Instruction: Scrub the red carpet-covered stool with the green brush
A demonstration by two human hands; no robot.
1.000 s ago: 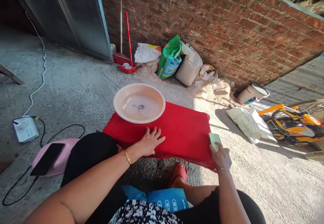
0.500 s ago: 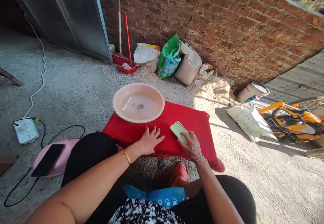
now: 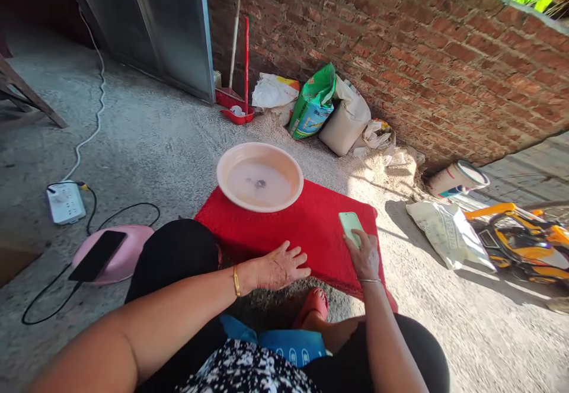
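My right hand (image 3: 365, 255) grips the lower end of what looks like a pale green phone case (image 3: 349, 224), a thin rounded rectangle. It lies over the right part of a red cloth (image 3: 271, 233) that covers a low stand. My left hand (image 3: 281, 267) holds nothing; its fingers are spread at the cloth's near edge. A pale pink basin (image 3: 226, 187) stands on the far left of the cloth, with cloudy water and a dark patch at its middle.
On the left, a black phone (image 3: 98, 256) lies on a pink stool (image 3: 137, 237) near a white power strip (image 3: 66, 203). Sacks (image 3: 313, 105) and a red dustpan (image 3: 240, 118) stand by the brick wall (image 3: 400, 37). A bucket (image 3: 457, 181) and an orange ride-on toy (image 3: 528, 239) are at right.
My right hand has slid the green case rightward across the cloth. My left hand has come back toward the near edge. The camera view has turned slightly left.
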